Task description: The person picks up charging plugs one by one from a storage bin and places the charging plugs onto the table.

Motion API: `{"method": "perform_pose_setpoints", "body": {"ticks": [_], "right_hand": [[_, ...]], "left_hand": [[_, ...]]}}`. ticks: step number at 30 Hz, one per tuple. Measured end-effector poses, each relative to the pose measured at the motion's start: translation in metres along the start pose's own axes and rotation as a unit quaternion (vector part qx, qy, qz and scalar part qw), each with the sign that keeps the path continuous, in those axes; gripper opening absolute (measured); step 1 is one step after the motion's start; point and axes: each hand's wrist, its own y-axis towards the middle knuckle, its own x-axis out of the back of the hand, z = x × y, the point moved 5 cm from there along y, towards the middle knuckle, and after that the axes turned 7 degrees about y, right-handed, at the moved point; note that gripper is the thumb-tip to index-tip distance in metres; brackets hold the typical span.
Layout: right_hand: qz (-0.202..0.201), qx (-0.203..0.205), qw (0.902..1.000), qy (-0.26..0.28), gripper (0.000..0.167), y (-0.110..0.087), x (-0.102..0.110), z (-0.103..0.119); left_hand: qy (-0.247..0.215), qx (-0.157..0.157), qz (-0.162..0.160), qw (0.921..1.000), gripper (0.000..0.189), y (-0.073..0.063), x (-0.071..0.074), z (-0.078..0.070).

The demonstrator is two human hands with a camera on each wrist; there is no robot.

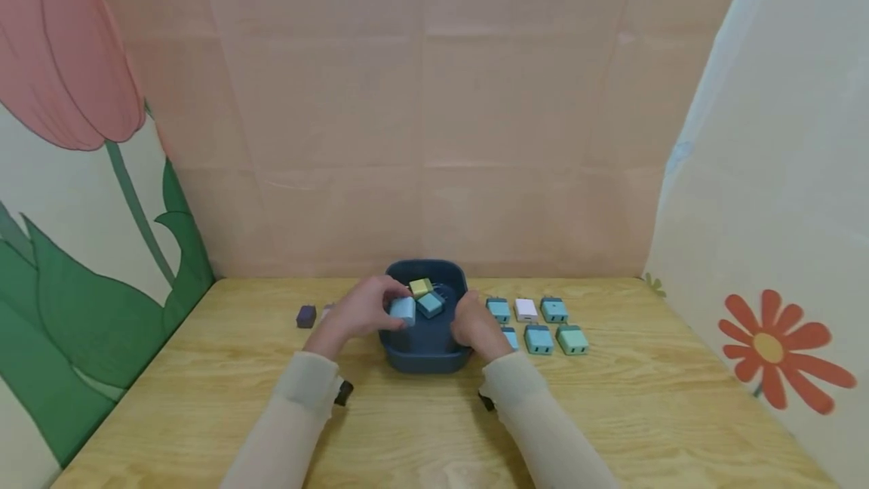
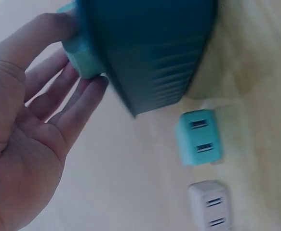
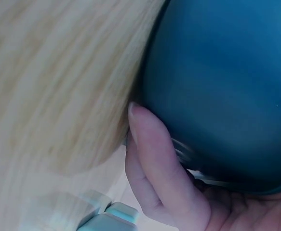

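Observation:
A dark blue basket stands on the table, holding a yellow charger and a blue charger. My left hand pinches a light blue USB charger between thumb and fingers, at the basket's left rim. In the left wrist view the same charger is partly hidden by the basket wall. My right hand grips the basket's right side. Up close in the right wrist view, that hand's fingers lie along the basket's outer wall.
Right of the basket, several chargers sit in two rows, among them a white one and a green one. To the left is a dark purple charger, with a pale one partly behind my left hand. A pink backdrop closes off the table's far edge.

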Motion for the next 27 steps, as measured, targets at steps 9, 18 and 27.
{"method": "perform_pose_setpoints", "body": {"ticks": [9,18,27], "right_hand": [[-0.005,0.014,0.9999,-0.003,0.08,-0.006,0.003,-0.003],[0.003,0.006,1.0,0.003,0.082,0.031,-0.015,-0.015],[-0.004,0.002,1.0,-0.005,0.077,-0.002,-0.001,-0.001]], "left_hand": [[-0.017,-0.008,-0.005,0.9998,0.045,-0.012,0.023,-0.003],[-0.042,0.027,0.029,0.9983,0.041,-0.028,0.041,0.015],[-0.008,0.07,0.054,0.9961,0.042,-0.045,0.056,0.037]]}}
